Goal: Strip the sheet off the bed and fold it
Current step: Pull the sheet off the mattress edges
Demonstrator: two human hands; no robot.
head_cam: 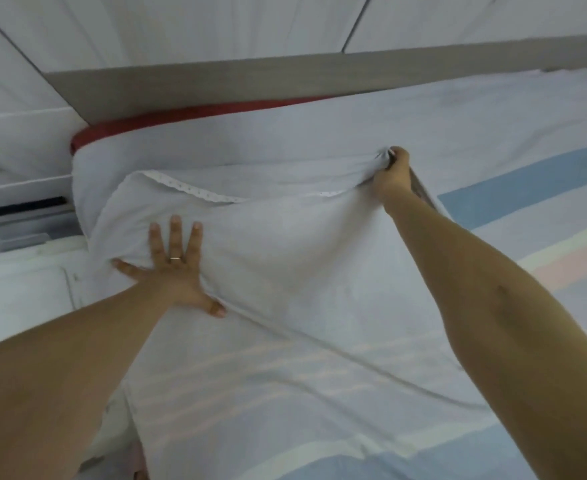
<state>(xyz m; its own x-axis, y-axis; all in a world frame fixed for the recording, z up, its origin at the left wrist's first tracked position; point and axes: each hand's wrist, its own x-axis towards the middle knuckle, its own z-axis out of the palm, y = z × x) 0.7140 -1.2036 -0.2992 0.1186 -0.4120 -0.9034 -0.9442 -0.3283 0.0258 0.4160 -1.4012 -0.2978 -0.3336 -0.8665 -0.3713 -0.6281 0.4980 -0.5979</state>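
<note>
A pale, thin sheet (302, 258) is spread across a bed and fills most of the view. Near the head of the bed a part of it is turned back on itself, and a narrow white trim (195, 190) with small punched holes is shown along that turned edge. Soft creases are seen running diagonally through the cloth.

The left hand (172, 268) is laid flat on the turned-back cloth with fingers and thumb spread wide, and a plain ring (175, 259) is worn on one finger. Farther up the bed, the right hand (389, 174) is closed around a gathered tuft of the sheet, which is pinched and lifted so that the cloth is drawn into a peak. Both forearms are bare.

Broad bands (527, 188) of blue, pink and pale yellow are printed across the cloth on the right and near the bottom.

A red mattress edge (188, 119) is exposed at the head of the bed, just under a flat grey headboard (285, 81) with a matte grain. Smooth white panels (181, 26) divided by thin dark seams are seen behind it. White drawers (22, 199) with dark slot handles are set at the left.
</note>
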